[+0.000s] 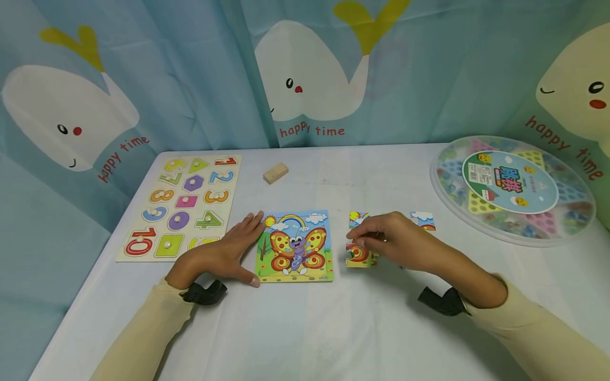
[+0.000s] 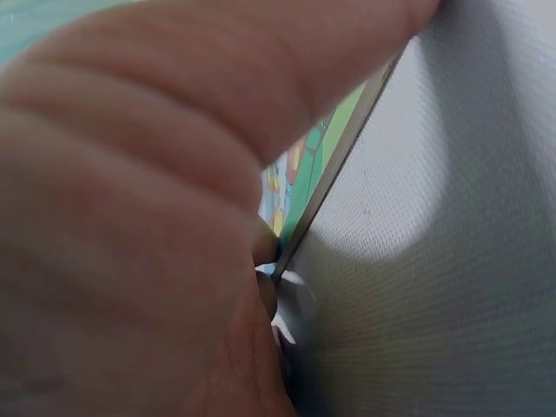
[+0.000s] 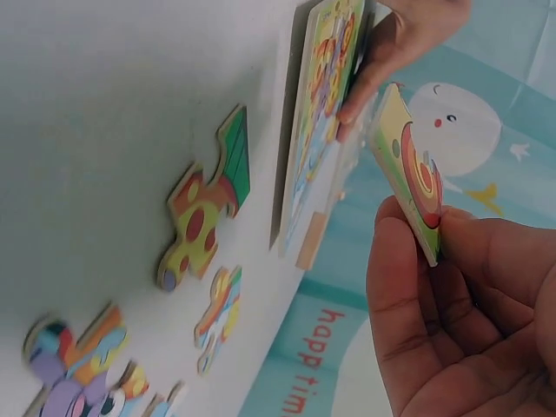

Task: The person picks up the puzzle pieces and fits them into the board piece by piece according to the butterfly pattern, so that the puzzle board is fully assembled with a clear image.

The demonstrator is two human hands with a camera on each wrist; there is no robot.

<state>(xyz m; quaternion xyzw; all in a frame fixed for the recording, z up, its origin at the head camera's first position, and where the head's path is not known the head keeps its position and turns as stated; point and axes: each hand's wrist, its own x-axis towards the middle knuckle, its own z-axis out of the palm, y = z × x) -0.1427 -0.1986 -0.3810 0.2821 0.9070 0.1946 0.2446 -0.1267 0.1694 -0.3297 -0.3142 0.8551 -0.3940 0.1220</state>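
Observation:
A square butterfly puzzle board (image 1: 314,219) lies flat in the middle of the table. Along its left edge rests my left hand (image 1: 221,254), fingers spread, thumb by the near corner. My right hand (image 1: 405,241), to the right of the board, pinches a puzzle piece (image 3: 408,174) between thumb and fingers. Red and yellow rings are printed on that piece, which is raised and tilted in the right wrist view. Loose puzzle pieces (image 3: 195,230) lie on the table beneath; the hand partly hides them in the head view. A cloud piece (image 1: 423,220) shows beyond the right hand.
A number-and-shape peg board (image 1: 188,203) lies on the left. Behind the butterfly board is a small wooden block (image 1: 275,173). A round, clear-cased board game (image 1: 512,185) occupies the back right. The whale-print curtain (image 1: 410,95) hangs along the table's far edge.

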